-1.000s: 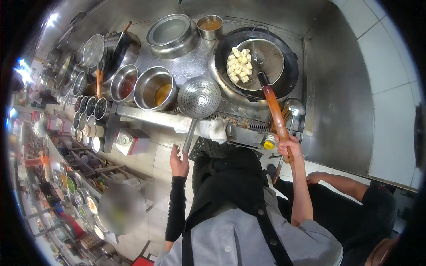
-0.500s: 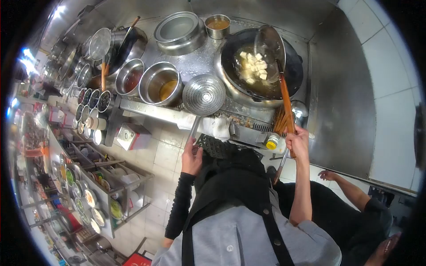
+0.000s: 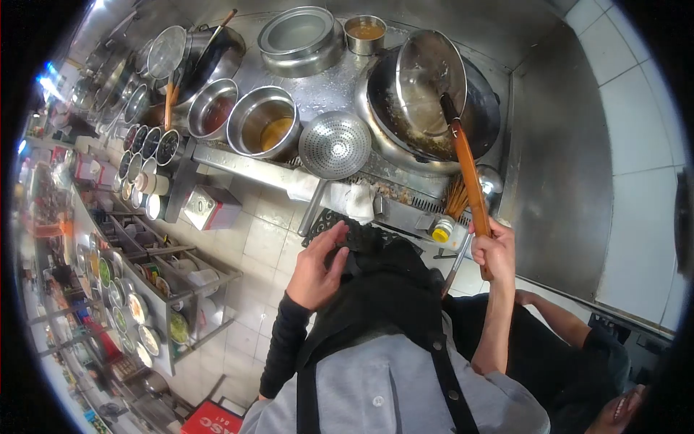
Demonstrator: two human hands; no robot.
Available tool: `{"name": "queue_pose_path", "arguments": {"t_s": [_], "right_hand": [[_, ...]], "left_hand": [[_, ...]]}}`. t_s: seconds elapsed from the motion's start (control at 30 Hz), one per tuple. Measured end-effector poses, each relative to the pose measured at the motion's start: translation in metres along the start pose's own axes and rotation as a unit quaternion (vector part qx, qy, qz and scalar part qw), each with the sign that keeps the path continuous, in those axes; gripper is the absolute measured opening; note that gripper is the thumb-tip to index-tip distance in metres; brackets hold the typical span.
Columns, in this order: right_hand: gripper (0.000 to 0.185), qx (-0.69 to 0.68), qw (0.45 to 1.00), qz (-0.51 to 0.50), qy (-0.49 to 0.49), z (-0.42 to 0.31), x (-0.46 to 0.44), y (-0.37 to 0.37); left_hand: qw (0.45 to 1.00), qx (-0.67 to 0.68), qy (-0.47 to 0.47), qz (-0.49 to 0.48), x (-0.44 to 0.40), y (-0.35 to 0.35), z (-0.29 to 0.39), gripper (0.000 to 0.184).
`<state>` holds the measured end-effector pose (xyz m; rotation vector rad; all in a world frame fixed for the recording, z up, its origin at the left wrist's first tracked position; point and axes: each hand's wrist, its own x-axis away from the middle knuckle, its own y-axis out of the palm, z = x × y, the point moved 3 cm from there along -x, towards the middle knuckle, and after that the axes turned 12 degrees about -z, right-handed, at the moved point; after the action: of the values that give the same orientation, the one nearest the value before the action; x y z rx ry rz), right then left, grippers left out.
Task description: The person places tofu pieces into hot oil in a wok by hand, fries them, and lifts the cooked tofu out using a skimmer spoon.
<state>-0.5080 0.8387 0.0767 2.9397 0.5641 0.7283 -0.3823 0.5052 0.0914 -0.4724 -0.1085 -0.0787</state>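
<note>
My right hand (image 3: pixel 494 249) is closed around the wooden handle of a large round mesh strainer (image 3: pixel 432 76). Its basket is tilted over a dark wok (image 3: pixel 478 108) on the stove, covering much of the wok's inside. What lies in or under the basket is hard to make out. My left hand (image 3: pixel 315 269) hovers in front of my apron, fingers stretched and holding nothing. Just beyond its fingertips, the metal handle of a perforated skimmer (image 3: pixel 335 145) slopes down from the stove edge, apart from the hand.
Two steel pots, one with yellowish liquid (image 3: pixel 275 133) and one with reddish liquid (image 3: pixel 218 114), stand left of the skimmer. A lidded pot (image 3: pixel 301 43) and a small pot (image 3: pixel 365 35) are behind. A yellow-capped bottle (image 3: pixel 442 230) sits at the front edge. Another person's arm (image 3: pixel 553 318) is at right.
My left hand has come away from the skimmer's handle and drawn back toward me. The strainer has risen and tilted, and the pale cubes seen earlier in the wok no longer show.
</note>
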Motion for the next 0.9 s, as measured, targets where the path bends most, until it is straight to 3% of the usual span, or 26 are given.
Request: {"name": "queue_pose_path", "arguments": {"t_s": [0.17,0.37,0.57,0.77,0.9], "right_hand": [[0.024,-0.037,0.999,0.014,0.019,0.003,0.001,-0.002],[0.022,0.063,0.991,0.117,-0.027,0.007,0.007,-0.013],[0.018,0.076,0.975,0.201,-0.049,0.023,-0.012,-0.021],[0.014,-0.094,0.985,0.142,-0.039,0.038,-0.032,-0.019],[0.027,-0.251,0.966,0.046,-0.034,0.072,-0.069,-0.036]], "left_hand": [[1.000,-0.007,0.017,-0.008,-0.004,0.000,0.009,0.044],[1.000,-0.003,0.008,-0.009,0.000,0.005,0.001,0.044],[0.999,-0.022,0.026,-0.034,-0.006,0.005,0.012,0.045],[0.997,-0.043,0.049,-0.047,-0.007,-0.002,0.045,0.045],[0.997,-0.040,0.049,-0.053,-0.007,-0.003,0.051,0.045]]}}
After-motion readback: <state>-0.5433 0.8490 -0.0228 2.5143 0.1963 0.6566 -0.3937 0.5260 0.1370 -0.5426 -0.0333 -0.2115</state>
